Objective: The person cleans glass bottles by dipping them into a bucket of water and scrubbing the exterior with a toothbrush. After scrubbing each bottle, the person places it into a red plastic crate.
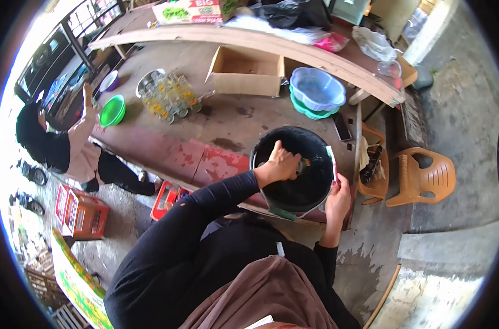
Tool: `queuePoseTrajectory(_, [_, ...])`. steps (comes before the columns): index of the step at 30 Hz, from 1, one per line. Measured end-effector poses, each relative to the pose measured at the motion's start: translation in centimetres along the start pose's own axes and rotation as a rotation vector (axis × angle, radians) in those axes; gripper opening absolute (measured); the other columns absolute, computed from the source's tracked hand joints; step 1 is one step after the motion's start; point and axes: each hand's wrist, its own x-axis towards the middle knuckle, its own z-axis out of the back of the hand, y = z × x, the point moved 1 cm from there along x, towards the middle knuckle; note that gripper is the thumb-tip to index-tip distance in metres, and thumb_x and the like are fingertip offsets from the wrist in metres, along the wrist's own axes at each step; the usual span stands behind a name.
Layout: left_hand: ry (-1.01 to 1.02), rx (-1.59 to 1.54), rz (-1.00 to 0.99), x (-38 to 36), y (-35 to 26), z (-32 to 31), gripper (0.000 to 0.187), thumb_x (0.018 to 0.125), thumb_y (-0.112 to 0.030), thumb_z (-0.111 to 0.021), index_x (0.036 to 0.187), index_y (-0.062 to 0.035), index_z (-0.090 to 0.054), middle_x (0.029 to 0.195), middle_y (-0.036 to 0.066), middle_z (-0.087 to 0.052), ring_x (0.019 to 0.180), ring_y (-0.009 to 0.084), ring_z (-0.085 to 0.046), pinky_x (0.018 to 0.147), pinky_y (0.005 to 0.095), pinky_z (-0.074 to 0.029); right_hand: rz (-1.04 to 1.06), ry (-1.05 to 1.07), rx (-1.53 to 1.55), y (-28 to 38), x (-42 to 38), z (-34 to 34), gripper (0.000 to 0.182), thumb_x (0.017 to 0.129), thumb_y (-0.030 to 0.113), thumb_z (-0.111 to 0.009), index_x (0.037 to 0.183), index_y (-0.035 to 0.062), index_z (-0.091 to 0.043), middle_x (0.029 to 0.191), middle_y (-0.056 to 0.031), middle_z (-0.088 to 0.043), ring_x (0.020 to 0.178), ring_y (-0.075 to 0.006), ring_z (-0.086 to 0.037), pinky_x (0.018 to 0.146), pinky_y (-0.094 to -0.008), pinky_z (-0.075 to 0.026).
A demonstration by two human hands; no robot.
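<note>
Two grips, the left grip (282, 163) and the right grip (339, 198), are seen at a black bucket (307, 193), which is placed at the near edge of the brown surface (227, 122). The left grip is held over the bucket's mouth, its fingers curled around a small item (302, 166) with orange marks; this is mostly covered by the hand, so it cannot be identified. By the right grip, the bucket's right side is met, and a slim white-and-red strip (334, 164) is seen just above the fingers; whether it is grasped or merely touched cannot be told.

Beyond the right grip, a dark phone (342, 127) is laid on the surface, and farther out a blue basin (318, 89) is stacked on a green basin (314, 113). Beyond the left grip, an open cardboard box (247, 83) is placed; farther to its left, glasses (170, 97) are clustered. Well left of the left grip, another person (85, 151) is seen beside the surface.
</note>
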Motion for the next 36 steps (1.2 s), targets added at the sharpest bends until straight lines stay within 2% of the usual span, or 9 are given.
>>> queuePoseTrajectory(6, [-0.16, 0.022, -0.057, -0.9, 0.4, 3.1, 0.063, 0.067, -0.043, -0.078, 0.115, -0.0061, -0.062, 0.075, 0.013, -0.069, 0.074, 0.032, -0.066, 0.084, 0.0411, -0.034, -0.031, -0.053, 0.179, -2.0, -0.1, -1.0, 0.027, 0.097, 0.006, -0.053, 0.123, 0.0055, -0.059, 0.106, -0.0174, -0.066, 0.095, -0.0332, -0.066, 0.084, -0.0418, -0.05])
queuePoseTrajectory(10, [-0.315, -0.288, -0.105, -2.3, 1.2, 2.8, 0.064, 0.078, -0.044, -0.074, 0.126, -0.0069, -0.053, 0.095, 0.015, -0.068, 0.095, 0.0323, -0.065, 0.099, 0.0452, -0.034, -0.104, -0.086, 0.275, -1.3, 0.0, -0.4, 0.027, 0.098, 0.004, -0.05, 0.124, 0.0042, -0.058, 0.1, -0.0171, -0.066, 0.086, -0.027, -0.067, 0.08, -0.0387, -0.051])
queuePoseTrajectory(12, [-0.335, -0.342, -0.131, -2.7, 1.6, 2.1, 0.057, 0.082, -0.042, -0.072, 0.122, -0.0078, -0.05, 0.098, 0.015, -0.067, 0.097, 0.0335, -0.064, 0.098, 0.05, -0.036, 0.004, -0.103, 0.242, -0.8, 0.1, -0.3, 0.027, 0.098, 0.005, -0.05, 0.124, 0.0035, -0.058, 0.1, -0.0169, -0.066, 0.087, -0.0265, -0.067, 0.08, -0.0387, -0.051])
queuePoseTrajectory(15, [-0.363, -0.389, -0.089, -2.8, 1.8, 0.8, 0.066, 0.079, -0.036, -0.077, 0.128, -0.0084, -0.041, 0.099, 0.015, -0.067, 0.104, 0.0323, -0.064, 0.106, 0.0522, -0.033, -0.034, -0.003, 0.353, 0.0, 0.1, -0.4, 0.026, 0.1, 0.008, -0.051, 0.125, 0.0044, -0.058, 0.094, -0.0151, -0.067, 0.081, -0.0229, -0.067, 0.076, -0.0365, -0.052])
queuePoseTrajectory(19, [-0.355, -0.466, -0.002, -2.9, 1.8, -0.1, 0.069, 0.076, -0.034, -0.079, 0.126, -0.0094, -0.038, 0.102, 0.017, -0.067, 0.105, 0.0331, -0.064, 0.102, 0.0559, -0.035, 0.104, 0.117, 0.403, 1.5, -0.4, -1.0, 0.025, 0.101, 0.01, -0.05, 0.125, 0.006, -0.06, 0.092, -0.0142, -0.068, 0.077, -0.0227, -0.066, 0.073, -0.0364, -0.052])
queuePoseTrajectory(23, [-0.333, -0.546, 0.062, -3.3, 2.6, 0.0, 0.067, 0.074, -0.026, -0.08, 0.125, -0.0074, -0.042, 0.095, 0.021, -0.067, 0.1, 0.039, -0.065, 0.089, 0.0465, -0.048, 0.132, 0.194, 0.385, 3.0, -0.9, -1.9, 0.025, 0.101, 0.009, -0.051, 0.124, 0.0062, -0.059, 0.095, -0.0155, -0.068, 0.078, -0.0244, -0.067, 0.072, -0.0374, -0.053])
queuePoseTrajectory(26, [-0.341, -0.589, 0.058, -3.7, 3.3, -0.4, 0.068, 0.073, -0.025, -0.081, 0.125, -0.0064, -0.042, 0.1, 0.023, -0.064, 0.103, 0.0409, -0.062, 0.085, 0.0467, -0.049, 0.124, 0.226, 0.338, 3.4, -1.4, -2.4, 0.025, 0.101, 0.008, -0.05, 0.124, 0.006, -0.059, 0.098, -0.0161, -0.068, 0.078, -0.0256, -0.068, 0.072, -0.0378, -0.053])
queuePoseTrajectory(31, [-0.436, -0.491, -0.024, -3.8, 4.4, -1.1, 0.064, 0.065, -0.016, -0.086, 0.117, -0.0013, -0.053, 0.104, 0.015, -0.062, 0.101, 0.0359, -0.056, 0.096, 0.0405, -0.043, 0.144, 0.281, 0.361, 4.2, -2.0, -3.4, 0.025, 0.1, 0.004, -0.049, 0.123, 0.0041, -0.057, 0.096, -0.0182, -0.066, 0.079, -0.0293, -0.067, 0.073, -0.0388, -0.052])
queuePoseTrajectory(36, [-0.432, -0.545, -0.023, -3.3, 4.7, -2.4, 0.058, 0.065, -0.017, -0.086, 0.113, -0.0004, -0.058, 0.105, 0.016, -0.063, 0.102, 0.0363, -0.059, 0.093, 0.0423, -0.046, 0.154, 0.322, 0.337, 4.6, -2.2, -4.2, 0.025, 0.098, 0.002, -0.05, 0.122, 0.0039, -0.057, 0.098, -0.0192, -0.066, 0.082, -0.0314, -0.067, 0.075, -0.0396, -0.052])
